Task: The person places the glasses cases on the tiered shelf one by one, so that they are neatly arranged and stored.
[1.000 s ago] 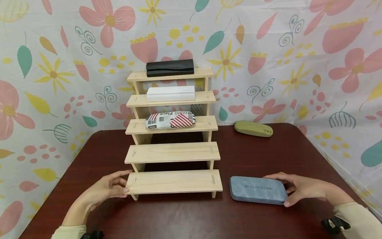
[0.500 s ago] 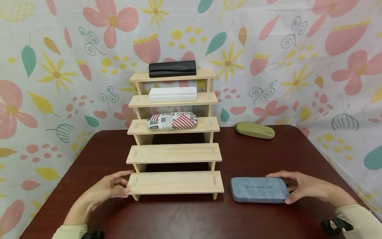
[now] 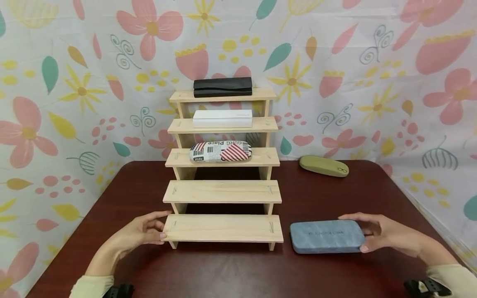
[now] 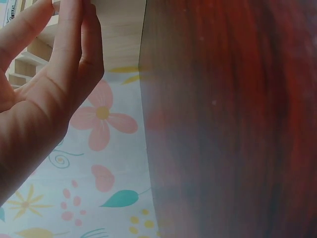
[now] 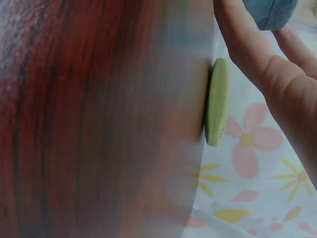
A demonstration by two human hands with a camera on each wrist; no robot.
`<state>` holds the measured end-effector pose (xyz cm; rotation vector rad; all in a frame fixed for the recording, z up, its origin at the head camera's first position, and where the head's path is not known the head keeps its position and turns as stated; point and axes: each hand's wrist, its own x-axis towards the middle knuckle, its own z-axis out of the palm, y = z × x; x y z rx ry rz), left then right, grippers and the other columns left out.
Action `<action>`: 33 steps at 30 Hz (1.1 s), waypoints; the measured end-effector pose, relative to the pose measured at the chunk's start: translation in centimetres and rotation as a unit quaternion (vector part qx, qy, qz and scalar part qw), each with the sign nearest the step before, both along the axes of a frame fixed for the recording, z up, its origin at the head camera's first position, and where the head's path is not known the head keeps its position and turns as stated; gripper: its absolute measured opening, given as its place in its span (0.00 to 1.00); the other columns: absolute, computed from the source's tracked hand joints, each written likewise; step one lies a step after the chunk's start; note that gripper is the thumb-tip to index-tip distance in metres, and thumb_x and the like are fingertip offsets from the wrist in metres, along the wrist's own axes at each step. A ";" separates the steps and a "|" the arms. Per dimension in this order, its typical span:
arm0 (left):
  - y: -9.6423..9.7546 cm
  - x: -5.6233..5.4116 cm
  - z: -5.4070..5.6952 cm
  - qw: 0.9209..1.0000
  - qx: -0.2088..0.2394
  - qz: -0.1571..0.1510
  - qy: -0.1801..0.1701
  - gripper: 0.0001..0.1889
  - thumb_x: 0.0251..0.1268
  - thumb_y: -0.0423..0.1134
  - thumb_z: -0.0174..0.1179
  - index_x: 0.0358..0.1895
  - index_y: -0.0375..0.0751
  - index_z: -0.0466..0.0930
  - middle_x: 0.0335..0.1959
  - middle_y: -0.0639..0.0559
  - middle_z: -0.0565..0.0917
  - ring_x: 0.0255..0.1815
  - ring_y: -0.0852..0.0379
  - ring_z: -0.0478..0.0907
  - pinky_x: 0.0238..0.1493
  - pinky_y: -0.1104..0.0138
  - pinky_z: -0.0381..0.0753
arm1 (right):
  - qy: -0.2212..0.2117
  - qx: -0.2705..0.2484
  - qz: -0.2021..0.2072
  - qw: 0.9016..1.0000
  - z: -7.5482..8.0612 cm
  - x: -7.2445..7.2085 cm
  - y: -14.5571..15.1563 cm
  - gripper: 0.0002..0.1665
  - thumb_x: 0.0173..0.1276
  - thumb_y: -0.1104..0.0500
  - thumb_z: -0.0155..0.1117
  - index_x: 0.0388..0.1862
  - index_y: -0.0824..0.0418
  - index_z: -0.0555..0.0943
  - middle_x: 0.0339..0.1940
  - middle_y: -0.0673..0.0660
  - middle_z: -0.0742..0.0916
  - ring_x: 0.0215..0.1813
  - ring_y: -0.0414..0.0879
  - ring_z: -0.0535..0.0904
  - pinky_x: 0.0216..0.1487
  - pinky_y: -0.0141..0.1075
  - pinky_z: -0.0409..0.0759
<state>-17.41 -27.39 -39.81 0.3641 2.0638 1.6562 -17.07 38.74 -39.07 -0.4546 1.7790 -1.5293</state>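
Note:
A five-step wooden display rack (image 3: 223, 227) stands on the dark red-brown table. My left hand (image 3: 143, 231) holds the left end of its lowest step, thumb at the front corner and index finger at the back corner. My right hand (image 3: 387, 236) grips the right end of a blue-grey glasses case (image 3: 324, 238), thumb in front and fingers behind. This case lies to the right of the lowest step, printed side up. In the right wrist view only one end of the blue-grey case (image 5: 272, 12) shows between the fingers.
On the rack's upper steps sit a black glasses case (image 3: 222, 87), a white case (image 3: 222, 118) and a newspaper-print case (image 3: 220, 151). An olive-green glasses case (image 3: 323, 166) lies at the table's back right. A flower-patterned cloth (image 3: 93, 136) hangs behind the table (image 3: 223, 273).
The head view has shifted, so the whole scene sits a little further right. The blue-grey case has turned slightly in my right hand. My left hand keeps its place on the rack.

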 end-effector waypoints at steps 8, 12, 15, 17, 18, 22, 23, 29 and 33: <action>0.1 -0.1 0.0 1.000 -0.006 0.008 -0.009 0.41 0.62 0.32 0.64 0.72 0.24 0.50 0.42 0.40 0.76 0.43 0.49 0.79 0.45 0.59 0.83 | -0.005 -0.026 0.013 1.000 -0.2 0.2 0.1 0.37 0.72 0.72 0.48 0.77 0.64 0.49 0.69 0.35 0.68 0.66 0.43 0.70 0.56 0.49 0.77; 0.0 0.0 0.1 1.000 -0.005 0.007 -0.010 0.41 0.61 0.32 0.65 0.72 0.24 0.49 0.42 0.40 0.76 0.43 0.49 0.79 0.44 0.59 0.83 | 0.034 0.016 -0.004 0.999 0.3 0.5 0.4 0.38 0.72 0.71 0.49 0.77 0.63 0.49 0.71 0.33 0.65 0.66 0.26 0.63 0.58 0.46 0.74; 0.0 0.0 0.0 1.000 -0.001 0.007 -0.010 0.41 0.62 0.32 0.64 0.72 0.24 0.49 0.42 0.40 0.76 0.42 0.50 0.80 0.44 0.59 0.83 | 0.069 0.058 -0.031 0.995 0.9 0.8 1.0 0.39 0.72 0.71 0.50 0.78 0.60 0.50 0.72 0.34 0.62 0.64 0.20 0.59 0.58 0.53 0.70; 0.0 -0.1 0.0 1.000 0.000 0.007 -0.008 0.41 0.62 0.31 0.64 0.72 0.23 0.49 0.42 0.40 0.76 0.42 0.50 0.80 0.44 0.59 0.83 | 0.087 0.061 -0.049 0.993 1.2 0.9 1.4 0.39 0.72 0.71 0.50 0.78 0.59 0.50 0.72 0.36 0.63 0.63 0.21 0.62 0.56 0.55 0.71; 0.0 -0.1 0.0 1.000 0.000 0.007 -0.007 0.41 0.61 0.31 0.64 0.72 0.23 0.49 0.42 0.40 0.76 0.42 0.50 0.80 0.44 0.59 0.83 | 0.098 0.058 -0.059 0.992 1.4 1.0 1.6 0.39 0.71 0.71 0.50 0.78 0.59 0.50 0.73 0.37 0.62 0.63 0.21 0.62 0.55 0.51 0.72; 0.0 -0.1 0.1 1.000 -0.002 0.007 -0.005 0.41 0.61 0.32 0.64 0.72 0.23 0.49 0.42 0.40 0.76 0.42 0.50 0.80 0.44 0.59 0.83 | 0.146 0.020 -0.078 0.986 2.3 1.3 1.5 0.41 0.70 0.75 0.50 0.78 0.60 0.50 0.74 0.41 0.62 0.66 0.26 0.62 0.49 0.36 0.77; 0.0 -0.1 0.1 1.000 -0.002 0.007 -0.006 0.41 0.61 0.32 0.64 0.72 0.23 0.49 0.42 0.40 0.76 0.42 0.50 0.80 0.44 0.59 0.83 | 0.161 0.020 -0.085 0.983 2.7 1.4 1.2 0.41 0.69 0.76 0.50 0.78 0.60 0.50 0.74 0.41 0.62 0.66 0.24 0.60 0.49 0.34 0.77; 0.0 -0.1 0.0 1.000 0.001 0.005 -0.008 0.41 0.62 0.31 0.64 0.72 0.24 0.49 0.42 0.40 0.76 0.42 0.50 0.80 0.44 0.59 0.83 | 0.181 0.028 -0.120 0.976 5.0 1.1 -1.8 0.41 0.68 0.75 0.52 0.77 0.58 0.54 0.73 0.48 0.62 0.63 0.31 0.67 0.47 0.40 0.80; 0.0 -0.1 0.0 1.000 -0.001 0.006 -0.009 0.41 0.62 0.32 0.64 0.72 0.24 0.50 0.42 0.40 0.76 0.42 0.50 0.80 0.45 0.59 0.83 | 0.188 0.007 -0.102 0.977 5.9 0.3 -4.6 0.40 0.67 0.74 0.54 0.76 0.60 0.54 0.70 0.53 0.66 0.60 0.41 0.74 0.48 0.43 0.80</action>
